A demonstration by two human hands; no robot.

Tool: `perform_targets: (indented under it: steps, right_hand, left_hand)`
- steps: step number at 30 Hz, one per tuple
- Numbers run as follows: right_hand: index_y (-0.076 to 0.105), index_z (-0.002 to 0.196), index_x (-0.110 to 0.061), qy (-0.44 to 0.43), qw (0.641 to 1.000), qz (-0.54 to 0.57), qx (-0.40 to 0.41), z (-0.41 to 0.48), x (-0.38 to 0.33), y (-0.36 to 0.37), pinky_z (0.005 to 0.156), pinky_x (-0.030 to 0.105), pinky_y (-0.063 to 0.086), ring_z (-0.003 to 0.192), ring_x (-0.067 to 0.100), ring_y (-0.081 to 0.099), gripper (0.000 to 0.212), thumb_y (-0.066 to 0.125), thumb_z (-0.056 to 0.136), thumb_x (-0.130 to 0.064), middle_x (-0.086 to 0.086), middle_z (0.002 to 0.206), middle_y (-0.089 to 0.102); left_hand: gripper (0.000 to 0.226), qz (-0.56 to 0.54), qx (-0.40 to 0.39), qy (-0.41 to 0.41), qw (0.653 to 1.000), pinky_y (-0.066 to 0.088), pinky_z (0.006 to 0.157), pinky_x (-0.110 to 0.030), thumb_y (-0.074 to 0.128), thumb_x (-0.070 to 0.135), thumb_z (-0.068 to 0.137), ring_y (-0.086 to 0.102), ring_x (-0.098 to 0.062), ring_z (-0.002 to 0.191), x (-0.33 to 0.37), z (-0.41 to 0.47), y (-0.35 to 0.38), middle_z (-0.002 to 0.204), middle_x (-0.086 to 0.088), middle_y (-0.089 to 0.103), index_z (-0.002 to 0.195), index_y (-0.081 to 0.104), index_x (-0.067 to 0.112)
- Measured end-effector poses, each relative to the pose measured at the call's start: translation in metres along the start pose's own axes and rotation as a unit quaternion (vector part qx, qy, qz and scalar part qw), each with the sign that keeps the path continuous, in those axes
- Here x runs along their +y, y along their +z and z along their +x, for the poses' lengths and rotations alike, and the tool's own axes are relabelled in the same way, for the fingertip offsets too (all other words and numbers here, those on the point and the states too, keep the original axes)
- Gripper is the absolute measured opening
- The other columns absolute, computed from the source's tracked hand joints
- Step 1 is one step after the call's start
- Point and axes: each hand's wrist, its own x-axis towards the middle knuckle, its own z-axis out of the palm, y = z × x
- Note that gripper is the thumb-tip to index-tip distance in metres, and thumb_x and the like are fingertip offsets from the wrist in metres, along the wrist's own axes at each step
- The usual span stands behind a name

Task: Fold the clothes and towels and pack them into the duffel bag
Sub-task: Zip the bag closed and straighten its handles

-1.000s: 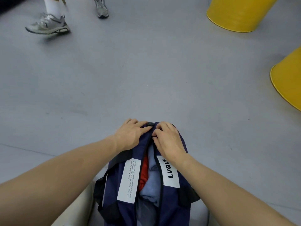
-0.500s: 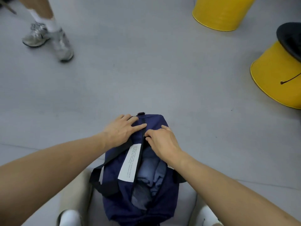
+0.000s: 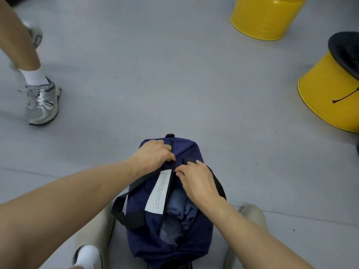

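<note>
Floor point(image 3: 174, 74): one grey surface that fills the view, and everything stands on it.
Duffel bag point(image 3: 200, 235): one, navy, lying on the floor between the wearer's knees. The far end is zipped and the near part gapes open. The nearest end is cut off by the bottom edge.
Yellow stools: two, at upper right, well apart from the bag. One point(image 3: 264, 18) is cropped by the top edge. The other point(image 3: 326, 94) is tilted and carries a black cushion point(image 3: 345, 49), cropped at the right.
Wearer's legs: two, in beige trousers point(image 3: 97, 230), largely hidden under the forearms.
Clothes point(image 3: 180, 208): blue fabric inside the open bag. How many pieces cannot be told.
Left hand point(image 3: 153, 156): fingers curled, gripping the bag's fabric beside the closed zip.
Right hand point(image 3: 198, 181): fingertips pinched together at the bag's zip line where the opening begins. What they pinch is hidden beneath them.
Bystander's sneakers: two. One silver point(image 3: 41, 101) shows whole, the other point(image 3: 36, 35) is mostly behind the leg.
White label point(image 3: 159, 191): one, along the left of the opening, its print too small to read.
</note>
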Motion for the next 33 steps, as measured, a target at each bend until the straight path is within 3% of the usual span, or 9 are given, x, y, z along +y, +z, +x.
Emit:
perform_targets:
  steps: [3,6,9,11,14,18,22,26,33]
  right_hand:
    - [0.071,0.117,-0.028,-0.022,0.999,0.026,0.001,-0.017,-0.001,0.013,0.121,0.031,0.018,0.132,0.018,0.047,0.030,0.044,0.104,-0.026,0.000,0.120,0.069]
    - [0.075,0.096,-0.028,-0.072,0.996,0.007,-0.053,-0.056,-0.012,0.038,0.120,0.034,0.012,0.134,0.018,0.047,0.021,0.054,0.096,-0.023,-0.006,0.107,0.072]
    - [0.070,0.072,-0.033,-0.064,0.997,-0.012,-0.050,-0.089,-0.012,0.058,0.113,0.034,0.030,0.117,0.013,0.063,0.009,0.069,0.079,-0.027,-0.015,0.084,0.071]
    - [0.070,0.074,-0.033,-0.023,1.000,0.020,-0.005,-0.097,-0.008,0.054,0.107,0.035,0.041,0.112,0.010,0.064,0.011,0.065,0.082,-0.029,-0.018,0.084,0.071]
    - [0.072,0.100,-0.030,0.000,0.997,0.068,0.041,-0.106,-0.012,0.036,0.117,0.036,0.027,0.118,0.012,0.056,0.026,0.045,0.100,-0.028,-0.011,0.106,0.070]
    - [0.070,0.107,-0.030,0.006,0.997,0.051,0.057,-0.115,-0.018,0.026,0.106,0.033,0.038,0.100,0.016,0.060,0.029,0.042,0.102,-0.032,-0.007,0.105,0.069]
    - [0.073,0.103,-0.028,0.026,0.995,0.064,0.075,-0.119,-0.026,0.034,0.085,0.032,0.047,0.092,0.018,0.063,0.022,0.051,0.099,-0.031,-0.006,0.100,0.071]
    - [0.072,0.101,-0.028,0.010,0.997,0.038,0.068,-0.130,-0.031,0.036,0.083,0.034,0.046,0.090,0.020,0.064,0.024,0.049,0.099,-0.031,-0.006,0.097,0.072]
    - [0.070,0.107,-0.028,-0.009,0.998,0.019,0.054,-0.158,-0.035,0.027,0.092,0.032,0.042,0.096,0.020,0.059,0.029,0.041,0.103,-0.030,-0.006,0.099,0.068]
  left_hand:
    - [0.036,0.009,-0.027,-0.067,0.997,0.032,0.070,-0.028,0.054,0.017,0.096,0.057,-0.023,0.096,-0.001,0.003,-0.009,0.105,0.009,0.068,0.122,0.067,0.036]
    - [0.042,-0.006,-0.062,-0.140,0.988,0.040,0.082,-0.027,0.045,0.019,0.099,0.056,-0.022,0.111,-0.003,-0.006,-0.008,0.123,0.012,0.066,0.133,0.061,0.039]
    - [0.044,-0.024,-0.150,-0.131,0.980,0.046,0.093,-0.035,0.042,0.030,0.104,0.054,-0.025,0.117,0.013,-0.018,-0.007,0.131,0.007,0.062,0.146,0.045,0.042]
    - [0.047,-0.041,-0.188,-0.118,0.974,0.045,0.093,-0.037,0.039,0.037,0.105,0.053,-0.027,0.118,0.029,-0.026,-0.014,0.131,0.004,0.061,0.151,0.035,0.044]
    - [0.047,-0.039,-0.198,-0.120,0.972,0.047,0.093,-0.040,0.039,0.038,0.106,0.051,-0.026,0.115,0.054,-0.050,-0.019,0.124,0.002,0.060,0.151,0.032,0.049]
    - [0.060,-0.153,-0.141,-0.206,0.956,0.041,0.103,-0.037,0.036,0.014,0.098,0.050,-0.026,0.117,0.101,-0.097,0.005,0.114,0.005,0.065,0.146,0.041,0.049]
    - [0.075,-0.317,-0.052,-0.279,0.905,0.020,0.122,-0.043,0.022,0.014,0.082,0.036,-0.025,0.144,0.145,-0.139,0.046,0.149,0.013,0.050,0.138,0.032,0.064]
    - [0.072,-0.329,-0.028,-0.326,0.886,0.011,0.125,-0.039,0.034,-0.003,0.094,0.006,-0.031,0.154,0.176,-0.149,0.040,0.162,0.009,0.025,0.151,0.035,0.042]
    - [0.058,-0.257,0.022,-0.315,0.913,0.015,0.123,-0.041,0.038,0.009,0.102,0.012,-0.036,0.153,0.193,-0.171,0.024,0.161,-0.001,0.032,0.151,0.039,0.041]
